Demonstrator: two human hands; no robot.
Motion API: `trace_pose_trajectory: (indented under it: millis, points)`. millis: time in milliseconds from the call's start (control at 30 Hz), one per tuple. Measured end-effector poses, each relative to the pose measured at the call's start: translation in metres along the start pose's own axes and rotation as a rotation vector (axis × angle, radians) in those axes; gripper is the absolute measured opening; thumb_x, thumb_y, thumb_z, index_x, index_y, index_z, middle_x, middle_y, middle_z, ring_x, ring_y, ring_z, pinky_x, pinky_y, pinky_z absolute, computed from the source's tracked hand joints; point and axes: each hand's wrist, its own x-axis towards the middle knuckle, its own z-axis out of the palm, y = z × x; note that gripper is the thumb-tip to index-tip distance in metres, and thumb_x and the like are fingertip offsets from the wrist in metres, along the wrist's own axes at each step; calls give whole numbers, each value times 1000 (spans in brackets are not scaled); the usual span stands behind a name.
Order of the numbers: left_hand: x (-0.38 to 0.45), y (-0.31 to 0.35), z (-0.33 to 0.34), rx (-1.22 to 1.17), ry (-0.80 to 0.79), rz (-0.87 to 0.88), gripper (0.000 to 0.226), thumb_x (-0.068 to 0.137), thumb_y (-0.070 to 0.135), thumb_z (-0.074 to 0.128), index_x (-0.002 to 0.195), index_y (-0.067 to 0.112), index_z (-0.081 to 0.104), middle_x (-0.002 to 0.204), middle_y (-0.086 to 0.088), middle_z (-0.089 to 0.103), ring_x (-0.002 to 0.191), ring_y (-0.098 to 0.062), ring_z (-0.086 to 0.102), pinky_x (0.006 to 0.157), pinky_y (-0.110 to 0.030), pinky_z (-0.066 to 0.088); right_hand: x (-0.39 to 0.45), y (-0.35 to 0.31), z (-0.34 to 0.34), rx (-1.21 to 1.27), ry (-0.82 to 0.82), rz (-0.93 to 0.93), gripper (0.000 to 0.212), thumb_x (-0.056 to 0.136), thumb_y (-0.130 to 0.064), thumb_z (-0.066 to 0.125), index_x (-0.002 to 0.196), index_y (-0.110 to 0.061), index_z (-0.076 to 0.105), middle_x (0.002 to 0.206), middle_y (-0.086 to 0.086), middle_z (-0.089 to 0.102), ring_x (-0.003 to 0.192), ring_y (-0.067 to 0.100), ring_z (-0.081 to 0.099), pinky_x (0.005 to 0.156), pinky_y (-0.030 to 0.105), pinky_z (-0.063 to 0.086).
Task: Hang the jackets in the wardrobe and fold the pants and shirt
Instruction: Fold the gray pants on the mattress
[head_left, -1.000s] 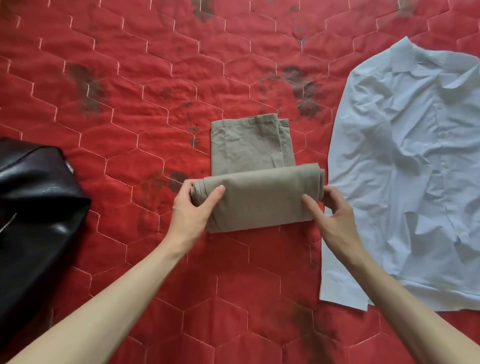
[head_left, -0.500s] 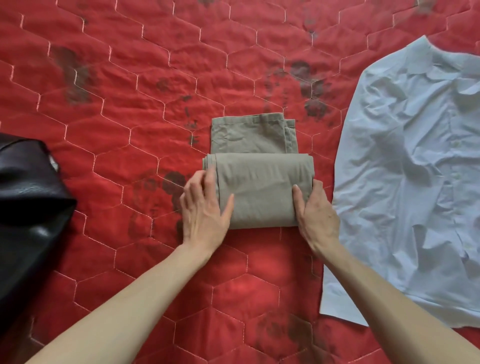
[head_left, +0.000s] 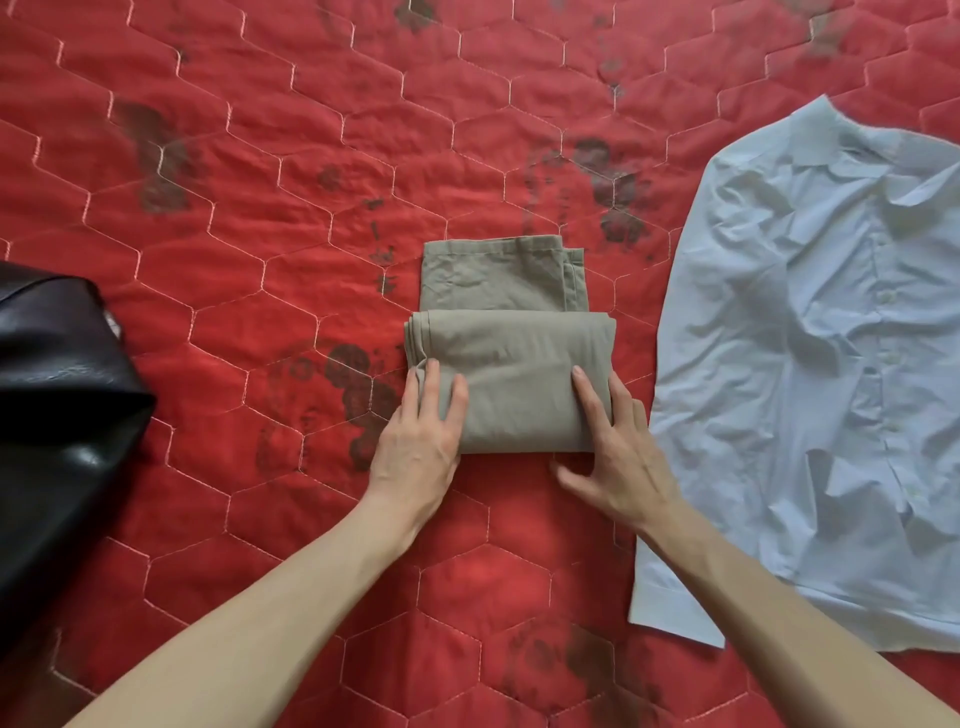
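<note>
- My two bare forearms reach in from the near edge across a red quilt (head_left: 322, 130) stitched in pale hexagons and blotched with dark, worn patches.
- My left hand (head_left: 418, 441) lies flat on the near left corner of the folded khaki pants (head_left: 511, 384), fingers straight and close together, pressing the cloth down rather than gripping it.
- My right hand (head_left: 618, 452) lies flat on the near right corner of the same bundle, fingers extended along its right edge, thumb spread out on the quilt just below the near fold (nothing is pinched or clutched in either hand).
- The pants sit at the centre of the quilt between my hands: a thick folded band lies crosswise on top, its layered edges showing at the left end, and a narrower folded section sticks out from under it on the far side, ending in a stitched hem.
- To the right, just beside my right hand, a pale blue button-up shirt (head_left: 831, 364) is spread open and unfolded, creased, collar at the far end, its near hem crossed by my right forearm.
- At the left edge, well apart from the pants, a glossy black leather jacket (head_left: 57, 415) lies heaped on the quilt, partly out of view.
</note>
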Motion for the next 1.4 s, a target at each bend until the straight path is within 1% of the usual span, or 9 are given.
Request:
trace_pose_trajectory:
  millis: [100,300,400,500,667,800,967,1200,1400]
  points:
    - [-6,-5,-13,-161,34,3,79,88,16,76,158,5,40,163,-22,38,149,-39,40,112,-47,49,6,-7,-7,35,15,60,112,70,-23,86,164,-30,27,159,13,29,125,38,48,100,51,54]
    - [-30,-36,-39,-447,172,-53,56,65,34,80,118,20,71,113,-5,65,106,-28,61,98,-37,46,-10,-15,-38,49,156,-24,82,62,-36,86,140,-20,65,148,18,47,122,39,61,89,51,57]
    - [-46,-46,-41,-613,229,6,48,63,43,75,107,22,71,108,6,69,110,-16,64,114,-38,40,-21,-21,-54,66,247,-121,62,62,-38,78,121,-16,76,143,16,54,125,35,58,100,53,47]
    - [-56,-52,-43,-915,152,-106,49,66,42,77,110,32,57,97,13,72,93,-8,71,89,-32,56,-24,-24,-63,250,253,-191,51,76,-37,79,118,-8,75,134,10,66,124,26,64,102,50,51]
    - [-40,-43,-43,-1146,341,-278,49,86,50,69,120,25,47,90,24,68,78,0,65,69,-12,49,-5,-38,-66,624,364,176,77,69,-44,96,134,-28,59,107,-25,70,95,-2,68,83,11,50]
    - [-1,-30,-43,-1234,343,-452,36,87,71,59,110,45,50,98,29,60,96,19,58,83,-1,41,38,-51,-51,806,404,407,58,78,-58,84,126,-36,62,113,-19,70,102,3,67,90,27,55]
    - [43,-31,-25,-1019,45,-596,83,87,64,71,147,15,40,143,-9,45,142,-32,35,121,-44,29,88,-44,-28,832,306,516,47,94,-54,70,128,-25,58,115,-17,69,108,-3,65,103,27,50]
    - [74,-43,-36,-786,-69,-668,86,81,73,71,133,7,52,135,-16,59,126,-39,57,103,-46,47,106,-46,-13,402,137,726,70,98,-66,53,141,-11,46,139,16,55,129,40,52,107,48,41]
    - [86,-54,-44,-980,-185,-809,97,68,71,84,133,4,62,131,-11,66,117,-32,64,96,-42,55,96,-51,-15,407,50,882,91,80,-87,53,141,-20,52,131,13,65,114,40,67,95,46,54]
